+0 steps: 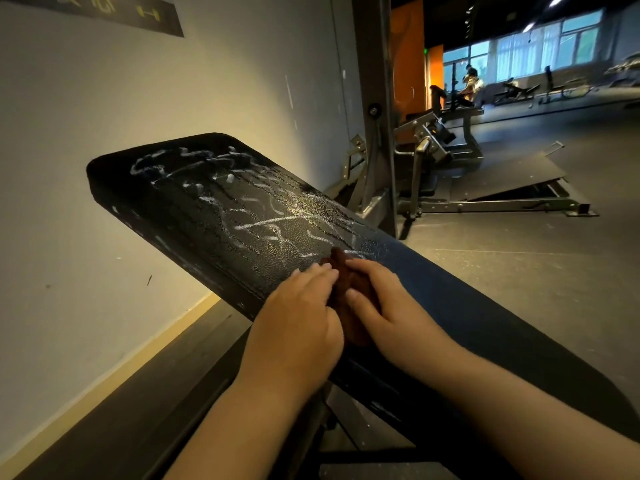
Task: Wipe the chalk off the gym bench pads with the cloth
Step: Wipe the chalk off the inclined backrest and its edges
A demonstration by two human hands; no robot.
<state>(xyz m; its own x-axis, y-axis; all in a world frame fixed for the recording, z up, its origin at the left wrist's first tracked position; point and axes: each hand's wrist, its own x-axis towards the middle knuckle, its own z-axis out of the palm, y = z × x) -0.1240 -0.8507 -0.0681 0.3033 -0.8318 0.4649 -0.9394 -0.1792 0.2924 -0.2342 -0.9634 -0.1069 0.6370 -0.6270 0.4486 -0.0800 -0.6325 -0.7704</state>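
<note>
Brown cloth point(346, 282) lay bunched on the black bench pad point(207, 209), just below white chalk scribbles point(263, 216); the right hand point(384, 303) gripped it, the left hand point(298, 317) pressed against it with straight fingers.

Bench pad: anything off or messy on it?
Yes. White chalk scribbles cover the upper half of the black bench pad, with a small white lump near its top end. The part nearer the person, behind the brown cloth, looks clean.
</note>
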